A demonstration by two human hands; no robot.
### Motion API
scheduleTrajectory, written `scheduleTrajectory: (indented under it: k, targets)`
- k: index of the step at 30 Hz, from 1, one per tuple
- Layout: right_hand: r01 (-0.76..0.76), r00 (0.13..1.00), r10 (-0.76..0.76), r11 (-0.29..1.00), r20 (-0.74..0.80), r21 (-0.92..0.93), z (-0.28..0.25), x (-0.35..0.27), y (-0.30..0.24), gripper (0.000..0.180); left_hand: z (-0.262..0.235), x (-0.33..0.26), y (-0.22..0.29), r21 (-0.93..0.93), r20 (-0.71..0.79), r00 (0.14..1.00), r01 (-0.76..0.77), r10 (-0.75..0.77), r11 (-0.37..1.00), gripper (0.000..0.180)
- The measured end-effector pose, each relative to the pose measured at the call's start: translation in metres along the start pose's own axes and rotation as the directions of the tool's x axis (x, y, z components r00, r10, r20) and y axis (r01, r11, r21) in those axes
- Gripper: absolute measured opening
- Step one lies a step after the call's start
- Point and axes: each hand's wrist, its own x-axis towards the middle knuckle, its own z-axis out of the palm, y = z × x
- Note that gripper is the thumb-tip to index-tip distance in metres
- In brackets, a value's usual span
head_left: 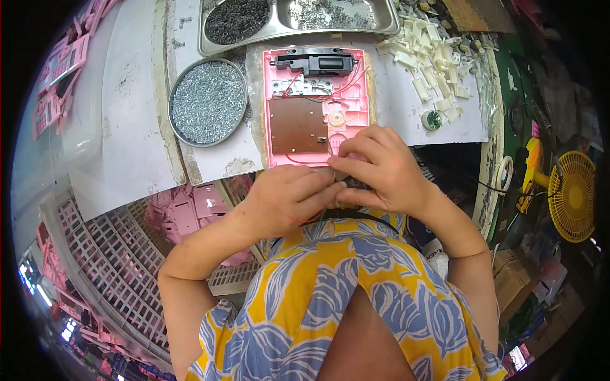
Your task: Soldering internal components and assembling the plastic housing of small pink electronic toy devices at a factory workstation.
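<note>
A pink plastic housing (pixel 364 95) lies open at the table's front edge. Inside it are a brown circuit board (pixel 298 127), a black plastic mechanism (pixel 316 63) at the far end, a metal plate (pixel 302 87) and thin red wires. My left hand (pixel 293 193) is closed, fingers bent together, just in front of the housing's near edge. Beside it my right hand (pixel 384 170) pinches with thumb and fingers at the near right corner. The fingertips of both hands nearly meet. Whatever lies between them is too small and covered to make out.
A round metal tray (pixel 173 101) of small screws stands left of the housing. Behind is a steel tray (pixel 277 32) with springs. White plastic parts (pixel 426 60) are heaped at right, near a small green-and-white spool (pixel 431 120). A yellow fan (pixel 571 197) stands far right; a plastic crate (pixel 114 254) is at lower left.
</note>
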Motion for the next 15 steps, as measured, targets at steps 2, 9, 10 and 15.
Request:
scheduleTrajectory:
  k: [2, 9, 10, 15]
  targets:
    - [-0.028, 1.000, 0.028, 0.998, 0.008, -0.048, 0.004, -0.002, -0.002, 0.045, -0.008, -0.012, -0.002, 0.037, -0.094, 0.987, 0.135, -0.131, 0.990, 0.030]
    - [-0.074, 0.997, 0.068, 0.986, -0.048, -0.149, 0.017, 0.026, -0.029, 0.038, -0.016, -0.042, -0.011, -0.344, -0.262, 0.586, 0.685, -0.766, 0.642, 0.012]
    - [-0.072, 0.995, 0.058, 0.981, -0.087, -0.179, 0.028, 0.032, -0.035, 0.035, -0.013, -0.047, -0.010, -0.240, -0.305, 0.669, 0.635, -0.678, 0.734, 0.012]
    - [-0.073, 0.985, 0.032, 0.967, -0.170, -0.242, 0.069, 0.050, -0.039, 0.015, 0.007, -0.062, 0.013, 0.043, -0.156, 0.817, 0.566, -0.554, 0.823, 0.011]
